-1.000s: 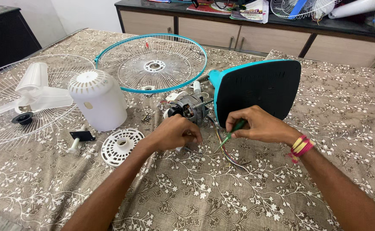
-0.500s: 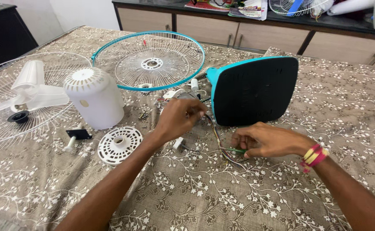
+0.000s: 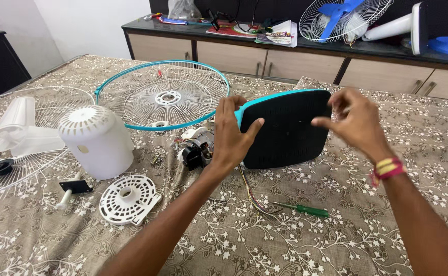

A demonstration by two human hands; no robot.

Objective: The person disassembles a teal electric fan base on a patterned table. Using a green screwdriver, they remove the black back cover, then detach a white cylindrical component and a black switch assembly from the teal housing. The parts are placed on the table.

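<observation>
You've set the green screwdriver [image 3: 302,208] down; now your left hand [image 3: 231,134] grips the fan base [image 3: 285,128], your right hand [image 3: 354,121] open at its far edge

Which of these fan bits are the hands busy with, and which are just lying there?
In use:
- teal fan base, with the left hand on its edge and the right hand at its far side
- motor and wires beside it

Lying about:
- green screwdriver
- white motor cover
- teal grille
- white vented disc
</observation>
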